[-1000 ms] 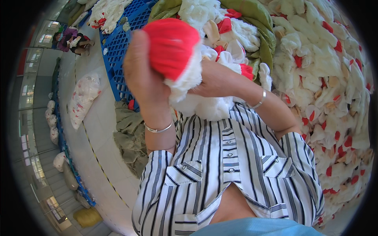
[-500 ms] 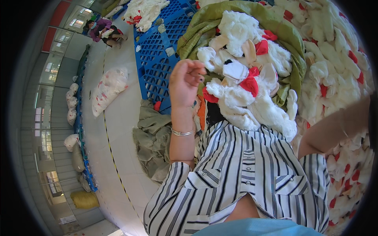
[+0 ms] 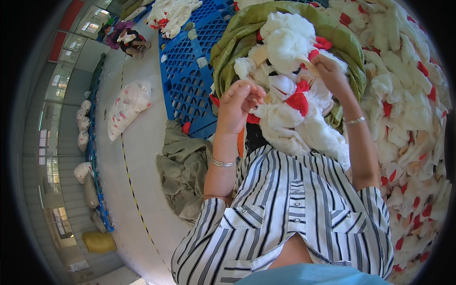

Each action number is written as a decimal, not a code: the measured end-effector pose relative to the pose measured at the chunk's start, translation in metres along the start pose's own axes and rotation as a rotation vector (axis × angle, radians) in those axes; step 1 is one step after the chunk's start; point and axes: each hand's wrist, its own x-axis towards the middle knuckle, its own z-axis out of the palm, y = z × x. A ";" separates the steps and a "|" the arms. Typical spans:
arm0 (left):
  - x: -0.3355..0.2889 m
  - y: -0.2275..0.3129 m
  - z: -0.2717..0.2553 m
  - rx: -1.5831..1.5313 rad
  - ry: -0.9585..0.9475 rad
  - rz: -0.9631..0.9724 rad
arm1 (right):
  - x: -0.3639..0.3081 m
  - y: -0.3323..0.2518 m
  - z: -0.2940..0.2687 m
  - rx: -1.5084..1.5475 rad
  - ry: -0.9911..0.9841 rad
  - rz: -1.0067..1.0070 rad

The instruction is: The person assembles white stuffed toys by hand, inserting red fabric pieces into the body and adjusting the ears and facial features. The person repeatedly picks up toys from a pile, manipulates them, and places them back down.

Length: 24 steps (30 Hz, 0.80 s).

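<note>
A white fluffy plush toy cover (image 3: pixel 285 124) with red cloth pieces lies against my front, limp and apparently unstuffed. Above it, another fluffy white piece (image 3: pixel 287 35) and beige ear flaps fill the mouth of an olive-green woven sack (image 3: pixel 232 47). My right hand (image 3: pixel 330 73) is closed at the upper right of this heap, its fingertips pinching a beige ear flap (image 3: pixel 311 66). My left hand (image 3: pixel 241 100) hovers at the heap's left edge with curled fingers. Whatever those fingers hold, if anything, is too small to make out.
Many white-and-red plush pieces (image 3: pixel 403 109) are piled along the right. A blue plastic pallet (image 3: pixel 187 71) lies behind on the left, with grey-green cloth (image 3: pixel 183 166) nearer me. A filled translucent bag (image 3: pixel 128 107) rests on the floor; farther off, a person (image 3: pixel 123 38) sits.
My right hand has come in from the far right to the plush heap and pinches an ear flap. My left hand has shifted slightly right and down, its fingers still curled.
</note>
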 end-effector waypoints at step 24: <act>-0.002 -0.031 0.027 0.629 -0.057 0.169 | -0.059 -0.150 -0.054 0.881 0.162 -0.070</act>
